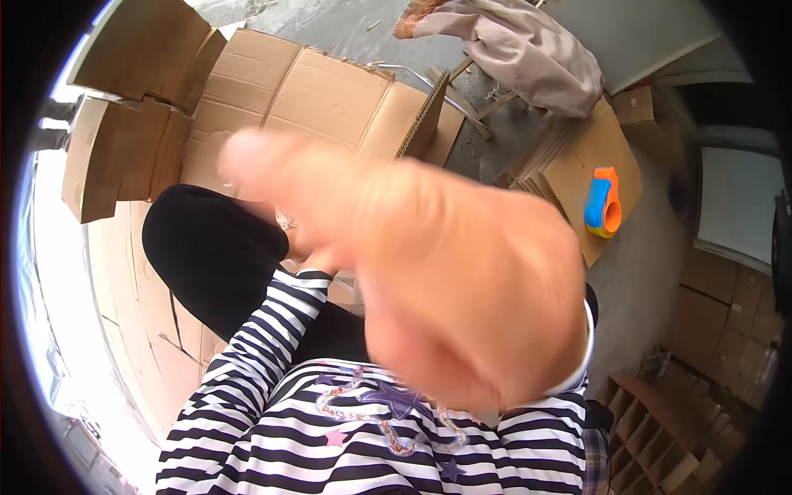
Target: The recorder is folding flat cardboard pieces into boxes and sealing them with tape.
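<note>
Can't tell if the right hand [474, 264] or left hand [324, 261] grips anything, but the far cardboard [323, 95] is probably light, stiffish, best edge-held.

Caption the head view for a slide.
Right hand blurred up close; orange-and-blue tape dispenser rests on stacked cardboard.

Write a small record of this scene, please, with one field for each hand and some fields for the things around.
Right hand: close to camera, blurred; grip unclear
Left hand: mostly hidden behind the right; grip unclear
Tape dispenser: blue and orange, on stacked cardboard
Cloth: pale, crumpled, upper right
Top: black-and-white stripes
</note>
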`<action>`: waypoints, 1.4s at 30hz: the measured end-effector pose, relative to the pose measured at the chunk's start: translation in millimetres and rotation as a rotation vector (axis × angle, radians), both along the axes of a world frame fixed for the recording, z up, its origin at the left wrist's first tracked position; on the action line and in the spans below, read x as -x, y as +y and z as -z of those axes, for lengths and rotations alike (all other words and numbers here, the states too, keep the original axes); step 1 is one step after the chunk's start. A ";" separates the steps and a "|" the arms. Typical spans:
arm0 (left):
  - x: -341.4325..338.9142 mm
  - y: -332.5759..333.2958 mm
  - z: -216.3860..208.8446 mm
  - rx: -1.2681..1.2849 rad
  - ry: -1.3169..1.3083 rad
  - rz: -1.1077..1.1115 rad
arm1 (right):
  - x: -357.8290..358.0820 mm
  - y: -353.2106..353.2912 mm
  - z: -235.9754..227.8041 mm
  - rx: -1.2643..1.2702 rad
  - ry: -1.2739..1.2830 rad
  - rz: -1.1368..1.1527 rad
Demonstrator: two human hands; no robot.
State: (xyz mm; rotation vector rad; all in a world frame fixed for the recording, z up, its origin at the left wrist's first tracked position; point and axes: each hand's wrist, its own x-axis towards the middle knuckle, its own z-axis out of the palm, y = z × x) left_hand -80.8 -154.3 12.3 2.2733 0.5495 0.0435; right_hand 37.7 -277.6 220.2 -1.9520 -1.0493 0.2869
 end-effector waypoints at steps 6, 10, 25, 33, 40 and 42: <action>11.0 14.8 53.5 0.358 -0.137 -0.091 | -20.9 52.9 206.4 0.416 0.161 0.388; 6.9 16.5 62.6 0.517 -0.047 -0.227 | -15.4 59.2 239.8 0.402 0.301 0.315; -108.7 67.3 13.0 -0.167 -0.131 -0.081 | -25.9 40.0 193.1 0.514 -0.035 0.054; -17.6 102.6 30.5 -0.128 -0.209 -0.266 | -86.0 25.4 212.7 0.365 -0.572 0.169; 10.9 115.1 4.6 -0.353 0.105 -0.192 | -55.3 1.0 224.7 0.346 -0.384 0.579; 10.9 108.0 5.3 -0.542 0.238 -0.088 | -42.9 4.7 231.8 0.266 -0.317 0.679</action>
